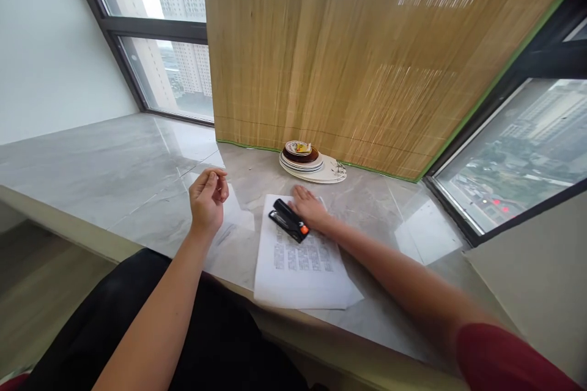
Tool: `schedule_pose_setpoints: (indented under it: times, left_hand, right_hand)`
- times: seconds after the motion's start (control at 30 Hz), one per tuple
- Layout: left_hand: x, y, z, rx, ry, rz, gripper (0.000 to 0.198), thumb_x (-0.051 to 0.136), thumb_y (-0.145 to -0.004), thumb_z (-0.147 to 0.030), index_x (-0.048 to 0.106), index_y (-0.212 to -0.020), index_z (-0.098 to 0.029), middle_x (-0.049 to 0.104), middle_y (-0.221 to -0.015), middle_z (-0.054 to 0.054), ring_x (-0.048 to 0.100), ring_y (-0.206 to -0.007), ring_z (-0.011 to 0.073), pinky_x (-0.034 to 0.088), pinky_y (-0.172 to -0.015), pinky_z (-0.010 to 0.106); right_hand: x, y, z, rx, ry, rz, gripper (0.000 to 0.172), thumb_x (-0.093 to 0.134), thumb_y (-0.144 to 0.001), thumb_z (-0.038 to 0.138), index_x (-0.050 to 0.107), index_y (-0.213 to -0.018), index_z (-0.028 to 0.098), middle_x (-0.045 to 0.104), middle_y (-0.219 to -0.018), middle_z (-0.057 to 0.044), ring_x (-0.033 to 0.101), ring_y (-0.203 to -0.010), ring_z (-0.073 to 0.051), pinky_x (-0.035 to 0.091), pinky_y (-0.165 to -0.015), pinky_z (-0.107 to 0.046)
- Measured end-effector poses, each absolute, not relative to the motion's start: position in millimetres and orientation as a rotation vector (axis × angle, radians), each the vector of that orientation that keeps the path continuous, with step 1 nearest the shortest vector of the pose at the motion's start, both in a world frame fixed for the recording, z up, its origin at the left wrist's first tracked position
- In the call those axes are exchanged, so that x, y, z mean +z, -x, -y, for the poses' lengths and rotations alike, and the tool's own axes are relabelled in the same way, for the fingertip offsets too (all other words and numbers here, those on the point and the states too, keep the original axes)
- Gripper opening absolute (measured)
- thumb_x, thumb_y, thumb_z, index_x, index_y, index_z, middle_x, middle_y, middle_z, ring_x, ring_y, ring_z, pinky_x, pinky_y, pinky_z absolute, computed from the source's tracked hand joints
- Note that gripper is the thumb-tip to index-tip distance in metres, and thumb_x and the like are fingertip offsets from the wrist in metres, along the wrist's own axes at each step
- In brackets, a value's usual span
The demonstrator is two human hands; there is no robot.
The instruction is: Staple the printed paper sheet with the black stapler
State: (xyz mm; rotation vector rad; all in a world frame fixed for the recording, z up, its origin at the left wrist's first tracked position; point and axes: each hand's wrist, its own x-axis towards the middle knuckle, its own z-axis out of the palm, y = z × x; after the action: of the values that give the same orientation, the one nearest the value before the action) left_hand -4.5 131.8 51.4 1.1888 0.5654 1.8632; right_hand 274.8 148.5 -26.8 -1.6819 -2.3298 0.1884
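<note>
A stack of printed paper sheets [302, 287] lies on the sill near its front edge. On the upper part of the sheets rests a black stapler [285, 215] with an orange piece at its lower right end and a gap between its arms. My right hand [310, 208] lies flat over the top edge of the paper, fingers stretched out, right beside the stapler. To the left of the sheets, my left hand [208, 198] is raised above the sill with thumb and fingers pinched together. Whatever is between those fingertips, if anything, is too small to make out.
Behind the paper, a pile of plates [302, 162] with a small colourful item on top sits against the bamboo blind [321, 61]. The grey marble-look sill [105, 165] stretches left to the window [169, 79]. Another window [513, 153] is at right.
</note>
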Motion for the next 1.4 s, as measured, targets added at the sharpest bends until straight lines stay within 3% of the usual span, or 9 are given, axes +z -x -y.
schedule_pose_setpoints:
  times: [0.13,0.23,0.4,0.7,0.83,0.97,1.1,1.3,1.4]
  left_hand:
    - [51,10,-132,1.861,-1.163,-0.56,0.025,0.076,-0.088,-0.039,0.072,-0.086,-0.015,0.054,-0.07,0.0,0.047,-0.05,0.0061,0.036,-0.047,0.02]
    - [52,15,-134,1.878,-1.159,-0.544,0.023,0.076,-0.088,-0.038,0.072,-0.086,-0.016,0.055,-0.071,0.0,0.047,-0.051,0.006,0.036,-0.047,0.02]
    - [54,20,-136,1.893,-1.125,-0.54,0.022,0.078,-0.086,-0.038,0.072,-0.086,-0.016,0.055,-0.072,0.0,0.047,-0.051,0.0059,0.035,-0.045,0.02]
    - [53,21,-137,1.893,-1.123,-0.531,0.023,0.078,-0.086,-0.036,0.072,-0.086,-0.015,0.056,-0.075,0.0,0.048,-0.051,0.0055,0.036,-0.046,0.019]
    - [52,21,-137,1.896,-1.121,-0.541,0.022,0.078,-0.084,-0.035,0.072,-0.086,-0.014,0.057,-0.075,0.0,0.047,-0.051,0.0055,0.035,-0.046,0.019]
    - [52,22,-138,1.903,-1.112,-0.552,0.021,0.077,-0.083,-0.035,0.073,-0.085,-0.015,0.056,-0.071,0.0,0.047,-0.051,0.0059,0.034,-0.046,0.019]
    - [51,24,-141,1.889,-1.086,-0.586,0.021,0.077,-0.082,-0.035,0.072,-0.085,-0.015,0.056,-0.072,-0.001,0.047,-0.051,0.0057,0.035,-0.046,0.019]
    - [37,21,-148,1.582,-1.316,-0.907,0.024,0.068,-0.088,-0.039,0.073,-0.086,-0.016,0.059,-0.072,0.001,0.051,-0.053,0.0087,0.034,-0.044,0.02]
    - [24,15,-150,1.231,-1.78,-1.137,0.022,0.06,-0.092,-0.033,0.074,-0.091,-0.017,0.07,-0.08,0.005,0.063,-0.067,0.0157,0.048,-0.056,0.026]
  right_hand:
    - [-21,-191,-185,0.231,1.452,2.415,0.059,0.042,-0.105,0.035,0.038,-0.151,-0.003,0.033,-0.162,-0.03,0.03,-0.153,-0.034,0.023,-0.126,-0.05]
    - [-18,-144,-208,0.235,1.348,2.435,0.055,0.045,-0.104,0.032,0.042,-0.148,-0.001,0.042,-0.157,-0.027,0.035,-0.149,-0.031,0.026,-0.125,-0.047]
    - [-22,-121,-227,0.256,1.192,2.493,0.052,0.045,-0.105,0.028,0.042,-0.15,0.0,0.038,-0.162,-0.023,0.033,-0.151,-0.028,0.025,-0.126,-0.045]
    - [-21,-124,-237,0.237,1.088,2.476,0.037,0.049,-0.099,0.012,0.06,-0.134,0.003,0.057,-0.147,-0.021,0.052,-0.138,-0.026,0.034,-0.12,-0.042]
    - [-21,-124,-242,0.229,1.08,2.467,0.032,0.051,-0.098,0.009,0.065,-0.125,0.0,0.051,-0.152,-0.025,0.047,-0.143,-0.028,0.031,-0.123,-0.041]
    - [-21,-129,-232,0.235,1.005,2.484,0.036,0.049,-0.099,0.009,0.065,-0.132,0.008,0.046,-0.159,-0.016,0.037,-0.152,-0.027,0.028,-0.127,-0.043]
    - [-24,-149,-208,0.281,0.918,2.505,0.04,0.052,-0.097,0.006,0.068,-0.133,0.014,0.05,-0.158,-0.012,0.037,-0.152,-0.027,0.029,-0.127,-0.043]
    - [-31,-212,-165,0.256,1.177,2.326,0.036,0.049,-0.101,0.014,0.072,-0.129,0.015,0.055,-0.152,-0.015,0.042,-0.148,-0.028,0.032,-0.125,-0.045]
    - [-30,-241,-152,0.247,1.237,2.253,0.034,0.05,-0.1,0.014,0.075,-0.124,0.02,0.06,-0.147,-0.013,0.049,-0.143,-0.028,0.037,-0.122,-0.048]
